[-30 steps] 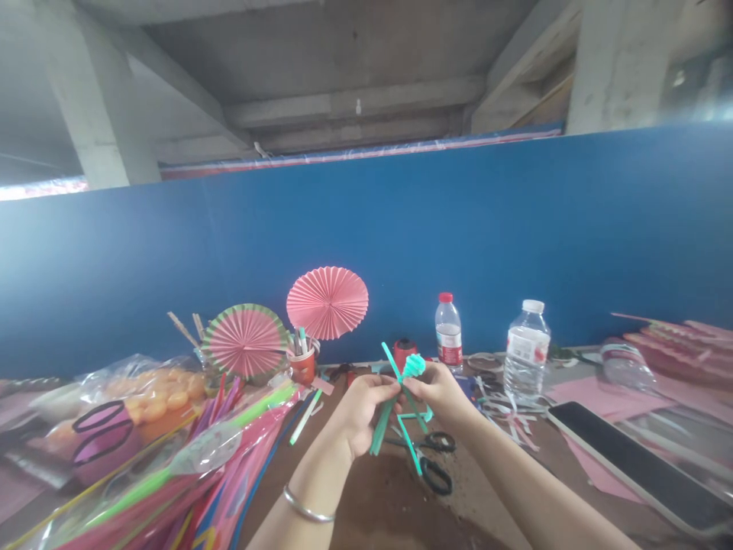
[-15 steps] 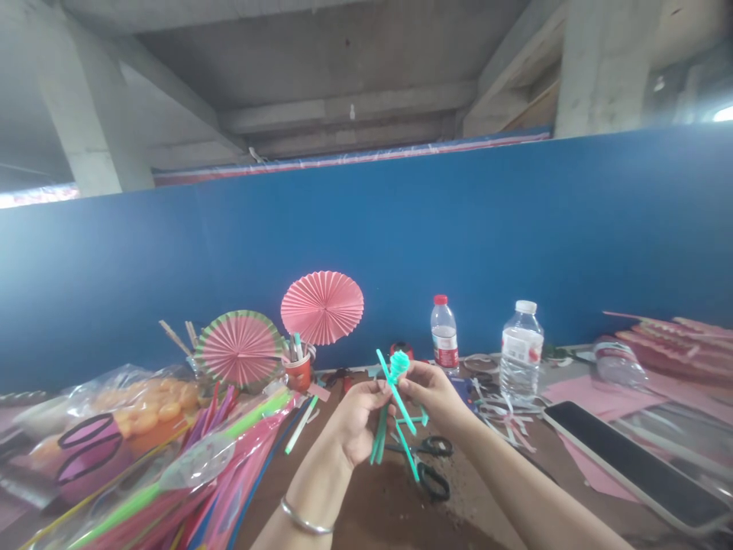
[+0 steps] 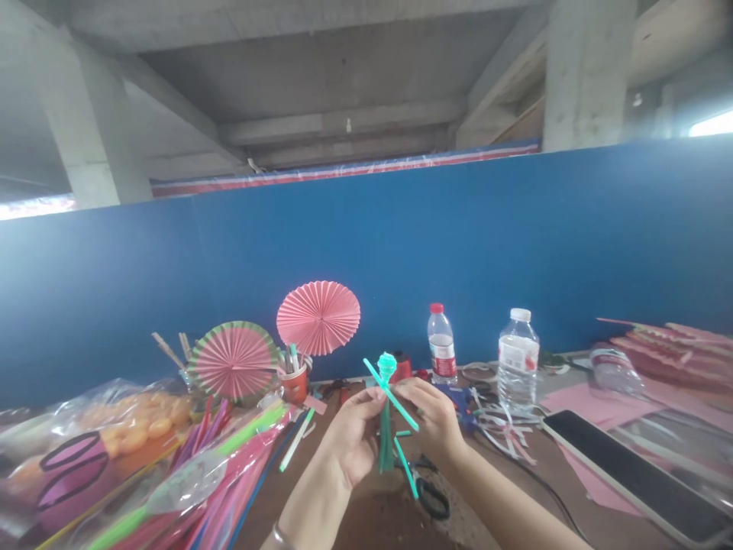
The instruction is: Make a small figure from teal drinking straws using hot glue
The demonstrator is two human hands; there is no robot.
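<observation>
Between my two hands is a turquoise pipe-cleaner piece [image 3: 387, 365], its coiled, bud-like top pointing up and a bundle of stems hanging below. One straight pipe cleaner crosses it at a slant just under the coil. My left hand [image 3: 350, 437] pinches the piece from the left, thumb and fingertips closed at the crossing. From the right, my right hand [image 3: 436, 418] has its fingers closed beside the same crossing, partly hiding the stems. A further turquoise length [image 3: 406, 467] slants down below the hands. Black-handled scissors [image 3: 432, 498] lie on the table beneath, partly covered.
At the left are bagged pipe cleaners [image 3: 246, 466] and a bag of orange pieces [image 3: 134, 416]. Behind stand pleated paper fans [image 3: 318, 317], a marker cup [image 3: 294, 383] and two bottles [image 3: 518, 355]. A phone [image 3: 635, 473] lies right, near pink paper. A blue partition [image 3: 401, 229] closes the back.
The coiled piece has turned from leaning right to nearly upright, shifting slightly left. The crossing pipe cleaner lies flatter. My right hand's fingers have moved lower, below the coil.
</observation>
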